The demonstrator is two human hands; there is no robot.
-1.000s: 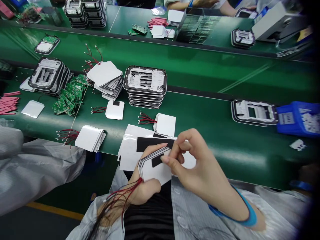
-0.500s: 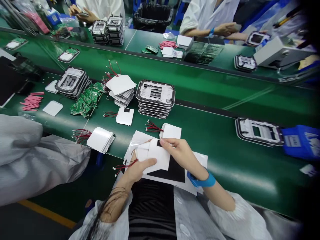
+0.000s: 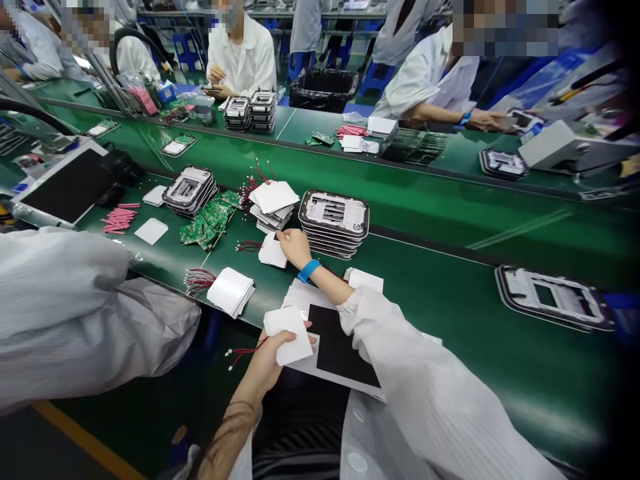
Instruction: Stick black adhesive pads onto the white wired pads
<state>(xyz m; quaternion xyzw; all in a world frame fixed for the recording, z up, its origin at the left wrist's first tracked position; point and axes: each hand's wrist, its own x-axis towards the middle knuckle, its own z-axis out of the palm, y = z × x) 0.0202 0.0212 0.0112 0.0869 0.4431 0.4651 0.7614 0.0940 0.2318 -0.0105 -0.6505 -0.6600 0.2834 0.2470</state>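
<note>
My left hand (image 3: 280, 350) holds flat white square packs (image 3: 290, 333), which look like pouch batteries; thin red leads with small white connectors hang out on its left. At the small pile by the tall stacks, my right hand (image 3: 296, 248), with a blue wristband, pinches the corner of the top white pack (image 3: 273, 253). A dark patch shows by its fingertips. Below my right forearm lies a black sheet (image 3: 340, 347) on white paper (image 3: 300, 293). Another white pack pile (image 3: 367, 279) is partly hidden behind that arm.
Stacked device frames (image 3: 334, 223), wired white packs (image 3: 274, 199), green circuit boards (image 3: 213, 220) and pink strips (image 3: 119, 218) line the bench. Another white pile (image 3: 231, 292) lies left, near a neighbour's sleeve (image 3: 65, 313). More frames (image 3: 553, 297) sit right. Co-workers work across the divider.
My right hand has moved away from my left hand to the small pile, with a dark-patched white pack. My left hand keeps hold of plain white packs. The view has tilted up.
</note>
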